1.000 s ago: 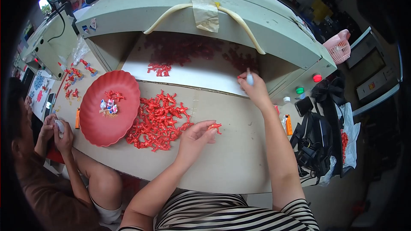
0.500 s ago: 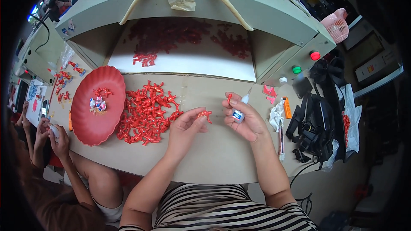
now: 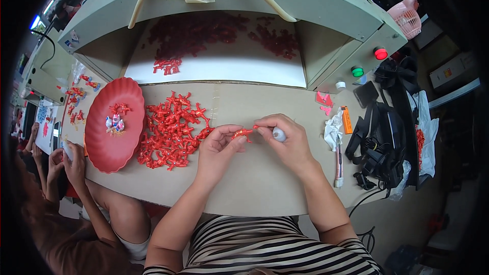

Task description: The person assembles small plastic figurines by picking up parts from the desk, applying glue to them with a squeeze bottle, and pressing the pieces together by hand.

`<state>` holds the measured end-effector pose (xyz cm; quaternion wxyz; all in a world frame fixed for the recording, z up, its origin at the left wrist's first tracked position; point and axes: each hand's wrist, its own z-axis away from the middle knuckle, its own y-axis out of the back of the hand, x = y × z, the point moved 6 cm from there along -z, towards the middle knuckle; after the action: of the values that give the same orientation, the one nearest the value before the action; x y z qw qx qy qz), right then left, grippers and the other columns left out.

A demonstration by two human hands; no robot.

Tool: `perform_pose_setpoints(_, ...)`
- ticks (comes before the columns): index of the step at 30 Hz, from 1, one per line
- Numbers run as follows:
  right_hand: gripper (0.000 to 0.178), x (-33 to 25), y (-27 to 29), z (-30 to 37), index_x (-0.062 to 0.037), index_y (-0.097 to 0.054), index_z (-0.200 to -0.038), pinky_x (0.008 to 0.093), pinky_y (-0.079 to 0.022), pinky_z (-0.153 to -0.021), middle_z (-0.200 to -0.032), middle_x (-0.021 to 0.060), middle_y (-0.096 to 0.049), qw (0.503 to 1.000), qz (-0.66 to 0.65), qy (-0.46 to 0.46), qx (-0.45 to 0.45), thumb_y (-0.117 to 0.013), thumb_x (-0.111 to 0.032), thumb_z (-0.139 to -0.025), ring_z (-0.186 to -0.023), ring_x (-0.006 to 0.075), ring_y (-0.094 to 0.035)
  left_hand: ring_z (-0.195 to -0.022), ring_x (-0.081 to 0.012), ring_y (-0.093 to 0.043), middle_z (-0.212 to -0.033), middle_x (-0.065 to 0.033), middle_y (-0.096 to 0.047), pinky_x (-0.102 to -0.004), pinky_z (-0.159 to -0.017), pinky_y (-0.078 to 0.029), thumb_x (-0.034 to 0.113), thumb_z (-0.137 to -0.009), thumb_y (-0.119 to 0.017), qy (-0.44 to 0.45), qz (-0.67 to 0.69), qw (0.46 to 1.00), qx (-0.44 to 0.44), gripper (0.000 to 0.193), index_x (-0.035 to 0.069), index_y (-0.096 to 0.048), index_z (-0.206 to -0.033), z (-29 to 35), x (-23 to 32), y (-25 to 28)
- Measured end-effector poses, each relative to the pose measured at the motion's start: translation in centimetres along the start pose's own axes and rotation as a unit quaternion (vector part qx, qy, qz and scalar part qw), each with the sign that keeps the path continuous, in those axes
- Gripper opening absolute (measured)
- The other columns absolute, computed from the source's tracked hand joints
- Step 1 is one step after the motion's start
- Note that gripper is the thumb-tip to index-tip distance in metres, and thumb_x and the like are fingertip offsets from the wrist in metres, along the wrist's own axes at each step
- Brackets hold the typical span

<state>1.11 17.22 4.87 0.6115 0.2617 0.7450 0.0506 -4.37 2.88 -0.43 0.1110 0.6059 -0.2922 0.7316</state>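
Note:
Between the fingertips of my left hand (image 3: 215, 152) is a small glossy red figure (image 3: 241, 133), lying sideways. My right hand (image 3: 294, 145) pinches a tiny red piece (image 3: 255, 127) at the figure's right end, where the two appear to touch. Tucked in the same right hand is a small white glue bottle (image 3: 278, 134); its nozzle is hidden from view. A heap of similar red figures (image 3: 170, 135) lies just left of my left hand. Beyond it stands a red scalloped plate (image 3: 102, 147) holding a few red and white-blue pieces.
Ahead is a grey-green machine housing (image 3: 346, 23) with red pieces (image 3: 204, 33) on its white bed. To the right are crumpled tissue (image 3: 333, 128), an orange box (image 3: 347, 120), a pen-like stick (image 3: 338, 168) and a black bag (image 3: 377, 145). A co-worker's hands (image 3: 71, 162) work at left.
My right hand has moved left to meet my left hand, bringing its small red piece to the figure. The glue bottle has turned in the grip, so its nozzle no longer shows.

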Motion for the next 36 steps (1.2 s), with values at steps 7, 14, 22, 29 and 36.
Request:
perform_pose_setpoints(7,0.013,-1.3,0.2,0.0,-0.0017,-0.061,-0.087,0.0254,-0.046,-0.065,-0.083,0.0074,-0.059,0.998,0.022,0.067,0.002,-0.062,0.0,-0.075,-0.075,0.0156,-0.057,-0.08,-0.0095,-0.057,-0.094,-0.006,-0.061,-0.0225,-0.068,-0.049,0.005,-0.082,-0.057,0.019,-0.008,1.0,-0.013,0.029,-0.001,-0.053,-0.11,0.1,0.4,-0.3)
perform_pose_setpoints(14,0.012,-0.8,0.0,0.1,-0.0016,-0.061,-0.086,0.0259,-0.046,-0.066,-0.084,0.0079,-0.06,0.998,0.007,0.061,0.019,-0.063,0.0,-0.074,-0.078,0.0168,-0.058,-0.074,-0.0133,-0.058,-0.091,-0.006,-0.06,-0.0262,-0.068,-0.049,0.005,-0.082,-0.056,0.043,-0.005,0.999,-0.01,0.029,0.0,-0.053,-0.111,0.0,0.2,-0.1)
perform_pose_setpoints(22,0.016,-1.0,0.1,0.1,-0.0046,-0.061,-0.088,0.0295,-0.045,-0.068,-0.082,0.0071,-0.061,0.995,0.022,0.095,0.03,-0.063,-0.001,-0.072,-0.077,0.0212,-0.057,-0.075,-0.0125,-0.056,-0.093,-0.0055,-0.059,-0.0261,-0.069,-0.049,0.006,-0.084,-0.054,0.065,0.039,0.997,-0.023,0.028,0.001,-0.053,-0.112,0.0,-0.4,0.0)
perform_pose_setpoints(29,0.018,-1.2,-0.1,0.2,-0.0048,-0.061,-0.088,0.0301,-0.045,-0.067,-0.082,0.0072,-0.061,0.992,0.039,0.115,0.023,-0.063,-0.001,-0.071,-0.077,0.0218,-0.057,-0.077,-0.0123,-0.055,-0.095,-0.0065,-0.059,-0.0255,-0.069,-0.048,0.006,-0.084,-0.054,0.067,0.035,0.997,-0.032,0.028,0.001,-0.053,-0.112,0.0,-0.4,0.0)
perform_pose_setpoints(36,0.02,-1.6,-0.2,0.1,-0.0057,-0.062,-0.087,0.0294,-0.045,-0.066,-0.082,0.0064,-0.062,0.99,0.057,0.125,0.011,-0.064,0.001,-0.069,-0.076,0.0207,-0.057,-0.076,-0.0093,-0.056,-0.091,-0.0049,-0.062,-0.0224,-0.071,-0.047,0.009,-0.083,-0.058,0.055,0.032,0.997,-0.03,0.028,0.002,-0.055,-0.109,0.0,-0.2,-0.2)
